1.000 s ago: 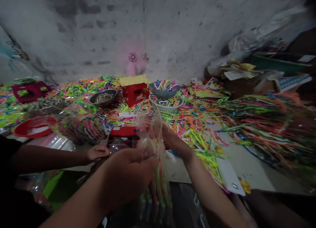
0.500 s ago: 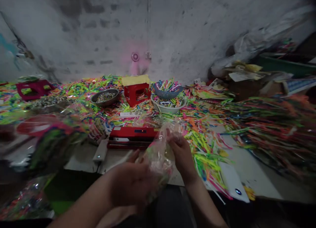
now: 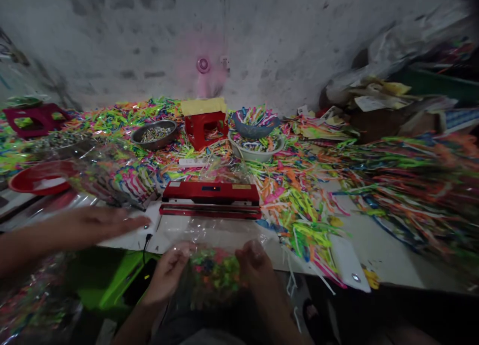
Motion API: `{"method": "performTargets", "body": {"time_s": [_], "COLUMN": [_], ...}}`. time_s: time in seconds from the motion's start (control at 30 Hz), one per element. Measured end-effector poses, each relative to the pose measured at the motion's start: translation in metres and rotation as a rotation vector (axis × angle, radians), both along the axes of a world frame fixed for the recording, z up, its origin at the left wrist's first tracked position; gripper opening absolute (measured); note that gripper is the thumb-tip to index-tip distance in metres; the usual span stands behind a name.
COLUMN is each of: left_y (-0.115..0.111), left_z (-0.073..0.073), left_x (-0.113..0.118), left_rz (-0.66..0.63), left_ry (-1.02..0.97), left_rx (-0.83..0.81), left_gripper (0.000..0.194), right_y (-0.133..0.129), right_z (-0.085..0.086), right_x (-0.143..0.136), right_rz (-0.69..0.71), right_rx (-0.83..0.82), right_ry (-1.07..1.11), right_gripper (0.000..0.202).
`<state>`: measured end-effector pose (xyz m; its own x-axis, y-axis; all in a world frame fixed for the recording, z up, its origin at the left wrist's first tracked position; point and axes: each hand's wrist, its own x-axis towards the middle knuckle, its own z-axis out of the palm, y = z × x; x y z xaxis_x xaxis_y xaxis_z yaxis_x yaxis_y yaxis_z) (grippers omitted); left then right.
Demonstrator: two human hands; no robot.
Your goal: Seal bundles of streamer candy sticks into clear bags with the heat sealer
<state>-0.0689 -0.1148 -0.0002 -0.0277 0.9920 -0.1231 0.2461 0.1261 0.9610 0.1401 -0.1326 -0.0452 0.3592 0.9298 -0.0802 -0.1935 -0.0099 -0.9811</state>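
Head-worn view, facing forward and down

Ahead of the grip on the bag [image 3: 215,275], table [image 3: 169,231] seems passable up to the sealer [image 3: 211,195]; leftward, another person's hand [image 3: 99,225] obstructs.

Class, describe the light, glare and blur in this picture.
Head view: dim overall, small glints on the clear bag; head view, left: another person's hand smeared; head view, right: colourful strands streaked; head view, centre: red machine comparatively crisp.
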Motion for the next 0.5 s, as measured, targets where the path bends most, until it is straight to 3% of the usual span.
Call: {"method": "performTargets", "body": {"time_s": [0.1, 0.23, 0.37, 0.5], "left_y": [0.004, 0.027, 0.057, 0.079], "left_z": [-0.024, -0.026, -0.031, -0.045], "left_x": [-0.006, -0.006, 0.004, -0.002], "left_rz": [-0.013, -0.148, -0.002, 0.060], "left_ry": [-0.166, -0.194, -0.312, -0.578], "left_rx": [-0.029, -0.016, 0.038, -0.075], "left_gripper": [0.044, 0.046, 0.047, 0.048], "right_y": [0.006, 0.023, 0.035, 0.048], "right_z": [-0.010, -0.016, -0.030, -0.044], "right_x": [-0.002, 0.005, 0.024, 0.040], "right_rz": [0.066, 0.040, 0.063, 0.129], "right_rx": [0.013, 0.028, 0.024, 0.031], "right_ry": [-0.064, -0.080, 0.022, 0.143], "right_gripper": [0.046, 0.044, 0.041, 0.042]}}
